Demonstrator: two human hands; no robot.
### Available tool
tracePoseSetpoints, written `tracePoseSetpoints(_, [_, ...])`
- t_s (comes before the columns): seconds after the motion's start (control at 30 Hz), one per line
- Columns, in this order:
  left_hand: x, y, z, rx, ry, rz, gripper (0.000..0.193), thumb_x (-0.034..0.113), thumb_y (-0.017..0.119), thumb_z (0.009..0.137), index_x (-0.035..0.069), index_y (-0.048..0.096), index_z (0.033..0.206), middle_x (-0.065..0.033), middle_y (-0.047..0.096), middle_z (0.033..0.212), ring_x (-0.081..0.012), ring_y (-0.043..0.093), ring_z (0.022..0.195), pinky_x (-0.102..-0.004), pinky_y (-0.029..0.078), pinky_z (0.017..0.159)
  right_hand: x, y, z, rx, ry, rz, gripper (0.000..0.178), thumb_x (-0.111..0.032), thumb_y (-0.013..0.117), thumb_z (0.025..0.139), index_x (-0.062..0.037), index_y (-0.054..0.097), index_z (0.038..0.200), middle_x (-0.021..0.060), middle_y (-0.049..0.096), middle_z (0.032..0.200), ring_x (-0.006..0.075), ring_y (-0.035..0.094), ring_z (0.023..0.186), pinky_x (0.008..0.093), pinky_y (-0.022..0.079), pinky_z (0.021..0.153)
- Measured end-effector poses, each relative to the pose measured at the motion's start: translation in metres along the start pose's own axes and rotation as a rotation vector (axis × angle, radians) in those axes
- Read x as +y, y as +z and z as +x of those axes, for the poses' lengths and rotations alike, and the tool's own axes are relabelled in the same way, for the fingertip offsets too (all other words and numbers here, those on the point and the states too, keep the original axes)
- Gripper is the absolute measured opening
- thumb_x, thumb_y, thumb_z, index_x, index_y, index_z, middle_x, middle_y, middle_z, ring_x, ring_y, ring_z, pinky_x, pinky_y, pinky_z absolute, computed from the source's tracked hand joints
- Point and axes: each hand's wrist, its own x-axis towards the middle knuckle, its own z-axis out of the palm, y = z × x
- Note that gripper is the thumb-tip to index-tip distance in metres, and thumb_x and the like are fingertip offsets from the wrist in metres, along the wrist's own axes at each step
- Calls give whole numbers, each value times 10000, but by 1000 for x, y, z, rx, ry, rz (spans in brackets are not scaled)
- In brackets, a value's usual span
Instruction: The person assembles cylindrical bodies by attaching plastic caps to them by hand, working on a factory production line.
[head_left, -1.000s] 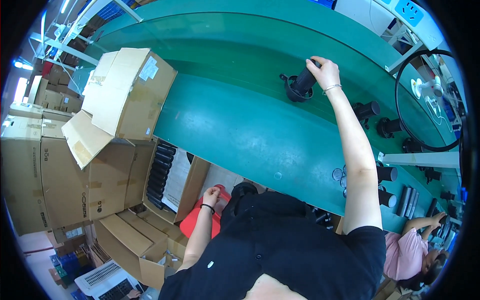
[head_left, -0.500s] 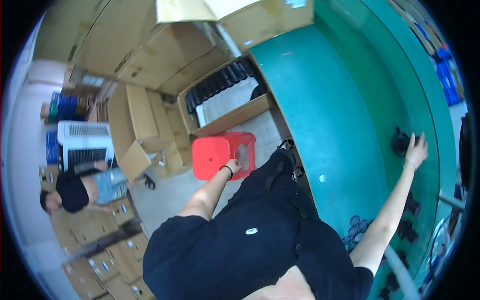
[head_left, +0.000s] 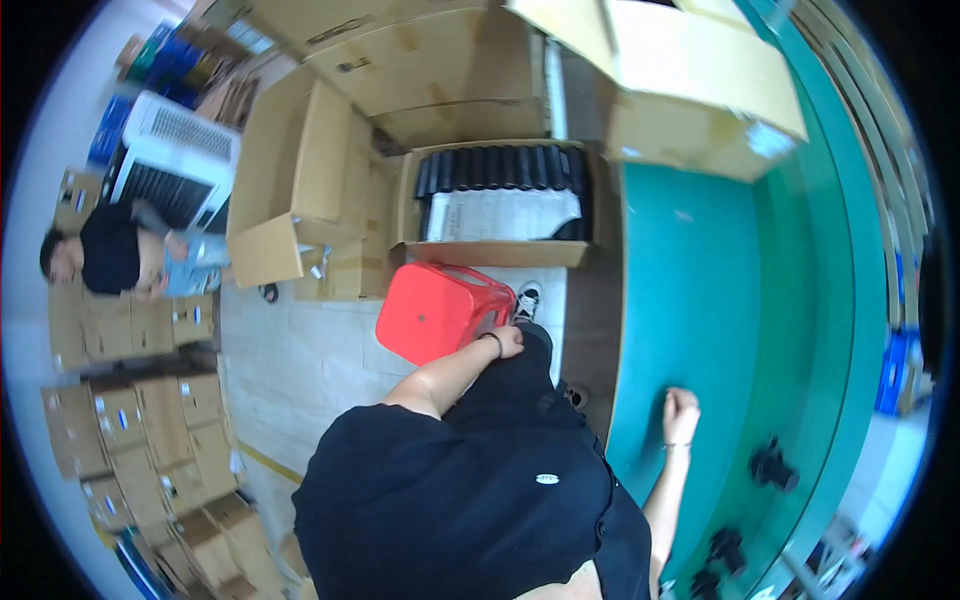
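Note:
My left hand [head_left: 508, 342] is closed, its fingers curled beside the lower right edge of a red plastic stool [head_left: 425, 315] and in front of my dark trouser leg. Whether it touches the stool, or has anything in it, I cannot tell. Over the green tabletop [head_left: 690, 270] is my right hand [head_left: 682, 415], also closed, with the inside of its fingers hidden. To its right, by the table's raised green edge, lies a black fitting with a round body [head_left: 772, 467]. More black parts [head_left: 726, 550] lie nearer to me along the same edge.
Ahead stands an open carton [head_left: 490, 256] with a row of black tubes [head_left: 500, 168] and a white sheet. Another open carton [head_left: 300, 170] is left of it; a carton [head_left: 700, 130] rests on the table's far end. A person [head_left: 115, 250] is at the left near stacked boxes.
My right hand has left the black fitting at the table's edge, moved left and closed. The view has turned to the right, and my left hand now appears at the stool's right side.

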Motion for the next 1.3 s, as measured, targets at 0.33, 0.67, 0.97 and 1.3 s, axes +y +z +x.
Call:
tracePoseSetpoints(0.33, [-81,-122,32,329,-265,-235,142,182,560,691,63,624,736,-137,622,759,-272,602,761,-374,471,683,-137,146,151,-442,-245,205,106,-43,563,758,-8,619,841,170,611,830,305,592,794,356,472,722])
tracePoseSetpoints(0.67, [-196,-136,37,519,-487,-527,167,197,580,705,42,605,761,-149,611,754,-266,595,709,-368,472,646,-152,274,300,-913,-215,55,179,-129,573,780,-34,607,928,141,621,793,246,602,717,320,474,659])
tracePoseSetpoints(0.97, [-148,-158,177,454,-190,-730,230,218,586,746,22,586,867,-149,611,778,-261,596,740,-336,460,656,-25,405,435,-646,215,-216,241,-138,573,758,-45,581,980,114,627,791,220,602,736,314,482,668])
tracePoseSetpoints(1.3, [-168,-208,342,523,-266,-773,327,196,598,717,38,542,997,-186,590,876,-331,577,834,-369,460,754,-2,477,542,-245,287,-253,633,-285,594,767,-39,320,1282,262,482,1156,383,483,1051,400,381,906])
